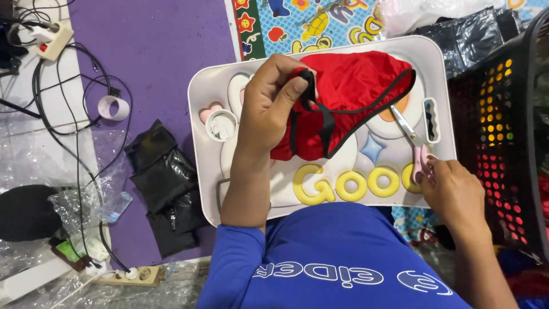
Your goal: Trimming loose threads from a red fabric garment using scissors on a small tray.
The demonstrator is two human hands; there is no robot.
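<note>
Red fabric garment with black elastic trim (349, 97) lies bunched on the white plastic lap tray (201, 91), over its middle and upper part. Left of the tray, black plastic bags (166, 189) lie on the purple mat (154, 46). My left hand (271, 103) pinches the black trim closed between thumb and fingers. My right hand (449, 186) closes on the pink handles of small scissors (410, 140), beside the black perforated basket (503, 131).
</note>
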